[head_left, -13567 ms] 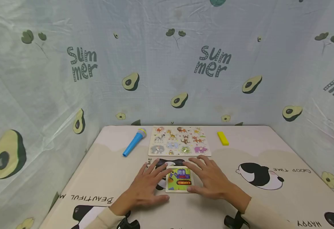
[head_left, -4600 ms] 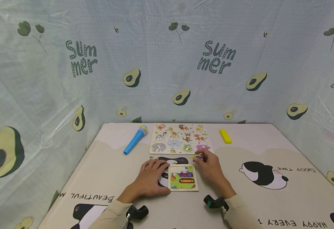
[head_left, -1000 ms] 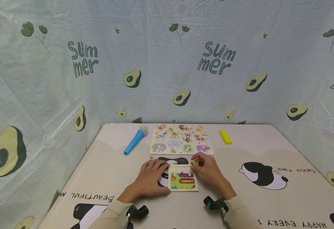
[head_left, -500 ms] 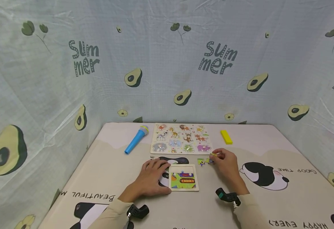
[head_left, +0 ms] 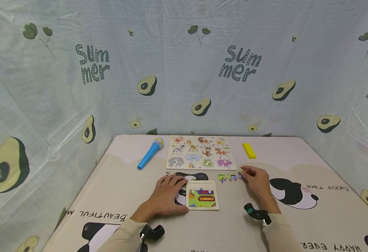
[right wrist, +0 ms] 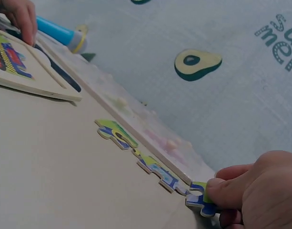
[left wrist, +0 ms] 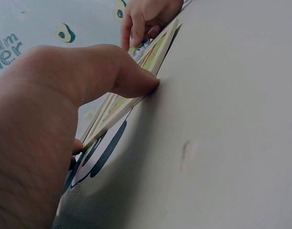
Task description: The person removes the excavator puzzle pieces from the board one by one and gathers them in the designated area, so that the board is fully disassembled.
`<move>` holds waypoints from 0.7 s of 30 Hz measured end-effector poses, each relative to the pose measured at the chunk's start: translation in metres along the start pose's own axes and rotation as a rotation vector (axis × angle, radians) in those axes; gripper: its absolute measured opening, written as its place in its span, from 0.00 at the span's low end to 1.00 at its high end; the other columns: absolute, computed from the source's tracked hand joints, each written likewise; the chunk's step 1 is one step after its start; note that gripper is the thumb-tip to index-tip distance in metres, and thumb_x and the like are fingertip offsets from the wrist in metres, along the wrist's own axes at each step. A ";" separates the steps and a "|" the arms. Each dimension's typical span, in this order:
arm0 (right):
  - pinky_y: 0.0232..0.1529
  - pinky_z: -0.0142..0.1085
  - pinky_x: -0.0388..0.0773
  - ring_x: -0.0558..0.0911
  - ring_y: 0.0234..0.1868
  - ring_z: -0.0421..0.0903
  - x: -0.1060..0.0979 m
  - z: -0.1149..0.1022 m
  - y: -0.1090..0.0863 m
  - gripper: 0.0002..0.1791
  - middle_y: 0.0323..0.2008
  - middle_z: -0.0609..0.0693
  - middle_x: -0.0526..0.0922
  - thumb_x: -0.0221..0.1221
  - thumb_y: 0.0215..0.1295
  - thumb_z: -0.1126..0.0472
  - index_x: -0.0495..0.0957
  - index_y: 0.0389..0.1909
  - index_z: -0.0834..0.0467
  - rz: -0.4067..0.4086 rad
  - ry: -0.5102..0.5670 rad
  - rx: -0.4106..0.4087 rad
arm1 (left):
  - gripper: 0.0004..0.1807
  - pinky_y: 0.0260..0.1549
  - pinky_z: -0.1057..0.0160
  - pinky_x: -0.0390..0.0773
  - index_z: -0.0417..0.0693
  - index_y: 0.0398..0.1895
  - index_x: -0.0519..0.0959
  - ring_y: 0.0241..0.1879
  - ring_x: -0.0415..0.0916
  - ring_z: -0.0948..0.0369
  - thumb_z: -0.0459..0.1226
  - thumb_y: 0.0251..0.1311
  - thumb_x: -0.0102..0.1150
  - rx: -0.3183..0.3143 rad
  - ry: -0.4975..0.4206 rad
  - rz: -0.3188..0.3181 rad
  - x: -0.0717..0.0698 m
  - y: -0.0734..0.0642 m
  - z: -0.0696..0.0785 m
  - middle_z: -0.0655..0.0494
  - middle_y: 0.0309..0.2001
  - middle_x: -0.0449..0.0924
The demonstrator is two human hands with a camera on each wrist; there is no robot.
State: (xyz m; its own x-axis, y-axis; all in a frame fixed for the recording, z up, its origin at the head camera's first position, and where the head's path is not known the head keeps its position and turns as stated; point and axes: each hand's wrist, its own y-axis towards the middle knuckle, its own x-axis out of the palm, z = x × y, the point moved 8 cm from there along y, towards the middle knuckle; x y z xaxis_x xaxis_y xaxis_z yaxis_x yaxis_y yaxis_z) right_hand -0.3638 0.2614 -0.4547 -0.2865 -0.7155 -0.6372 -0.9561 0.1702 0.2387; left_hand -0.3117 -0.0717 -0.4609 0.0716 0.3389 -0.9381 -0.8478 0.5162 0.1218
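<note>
Wooden puzzle tray (head_left: 202, 198) lies flat on the table (head_left: 297, 224), near centre; left hand (head_left: 166, 196) lies on its left edge, thumb along the near edge and fingertips at the far-left corner, fingers relaxed and pressing rather than curled round it; left wrist view shows the thumb (left wrist: 131, 81) butted against the tray edge; right hand (head_left: 257, 179) sits right of and slightly beyond the tray, thumb and finger pinching a blue-green puzzle piece (right wrist: 200, 198) with its edge on the table surface; 2 more loose pieces (head_left: 227, 177) lie in a row just left of it, between the hand and the tray, close to the near edge of the animal peg board (head_left: 199, 154); progress as judged: top row of the tray looks emptied, bare wood showing along its far side, the lower rows with the digger picture in place; so roughly 3 pieces out and most left in, if the job is taking it apart; blue toy microphone (head_left: 149, 154) far left, yellow block (head_left: 249, 151) far right, both well apart from the hands.
</note>
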 end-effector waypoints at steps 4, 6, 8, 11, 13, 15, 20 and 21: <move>0.50 0.46 0.76 0.79 0.45 0.55 0.003 0.001 0.000 0.14 0.43 0.60 0.85 0.62 0.69 0.64 0.84 0.53 0.63 -0.035 -0.035 -0.003 | 0.50 0.70 0.36 0.50 0.56 0.74 0.68 0.75 0.54 0.45 0.66 0.46 0.64 0.001 0.001 0.000 0.000 0.000 0.000 0.54 0.72 0.65; 0.50 0.48 0.76 0.79 0.45 0.56 0.003 0.001 0.001 0.14 0.43 0.61 0.85 0.62 0.69 0.64 0.84 0.52 0.64 -0.036 -0.057 -0.010 | 0.50 0.70 0.36 0.50 0.56 0.74 0.68 0.75 0.54 0.45 0.66 0.46 0.64 0.000 0.002 -0.001 0.000 0.000 0.000 0.55 0.72 0.65; 0.52 0.50 0.76 0.79 0.45 0.56 0.003 0.001 0.001 0.13 0.43 0.61 0.85 0.63 0.68 0.64 0.85 0.51 0.65 -0.029 -0.079 -0.009 | 0.50 0.71 0.36 0.50 0.57 0.74 0.68 0.75 0.53 0.45 0.66 0.46 0.63 -0.003 0.003 -0.004 0.001 0.000 -0.001 0.55 0.72 0.65; 0.52 0.52 0.77 0.80 0.46 0.58 0.003 0.001 0.002 0.12 0.42 0.61 0.85 0.63 0.68 0.65 0.85 0.48 0.66 -0.015 -0.106 -0.010 | 0.50 0.71 0.36 0.50 0.57 0.74 0.68 0.75 0.53 0.45 0.66 0.46 0.63 -0.004 0.007 -0.004 0.001 0.000 -0.001 0.55 0.72 0.65; 0.53 0.53 0.77 0.81 0.46 0.58 0.003 0.002 0.002 0.12 0.42 0.62 0.85 0.63 0.68 0.64 0.85 0.47 0.66 -0.009 -0.122 -0.006 | 0.50 0.71 0.36 0.50 0.57 0.74 0.68 0.75 0.53 0.45 0.66 0.46 0.63 -0.003 0.008 -0.005 0.000 0.000 0.000 0.55 0.72 0.65; 0.52 0.53 0.76 0.81 0.45 0.58 0.003 0.002 0.002 0.11 0.42 0.61 0.86 0.62 0.68 0.63 0.86 0.46 0.66 -0.001 -0.134 -0.003 | 0.50 0.70 0.36 0.50 0.56 0.74 0.68 0.75 0.53 0.45 0.66 0.46 0.64 0.001 0.006 -0.002 0.000 0.000 0.000 0.55 0.72 0.65; 0.46 0.50 0.76 0.79 0.40 0.56 0.002 -0.001 0.001 0.11 0.36 0.59 0.86 0.62 0.67 0.62 0.86 0.43 0.65 0.019 -0.153 0.002 | 0.50 0.70 0.36 0.51 0.56 0.74 0.68 0.74 0.54 0.45 0.66 0.46 0.64 0.010 0.004 0.000 0.000 0.000 0.000 0.54 0.72 0.65; 0.45 0.49 0.75 0.79 0.39 0.56 0.002 -0.001 0.000 0.11 0.35 0.58 0.85 0.62 0.67 0.62 0.86 0.43 0.65 0.023 -0.156 0.002 | 0.50 0.70 0.36 0.51 0.56 0.74 0.68 0.74 0.54 0.45 0.66 0.46 0.64 0.010 0.004 0.000 0.001 0.000 0.000 0.54 0.72 0.65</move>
State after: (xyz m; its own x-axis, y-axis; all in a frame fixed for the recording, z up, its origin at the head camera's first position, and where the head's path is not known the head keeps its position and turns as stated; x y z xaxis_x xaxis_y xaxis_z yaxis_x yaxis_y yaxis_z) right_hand -0.3646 0.2595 -0.4548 -0.3140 -0.5979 -0.7375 -0.9493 0.1868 0.2527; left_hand -0.3113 -0.0713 -0.4613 0.0696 0.3355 -0.9395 -0.8424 0.5241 0.1248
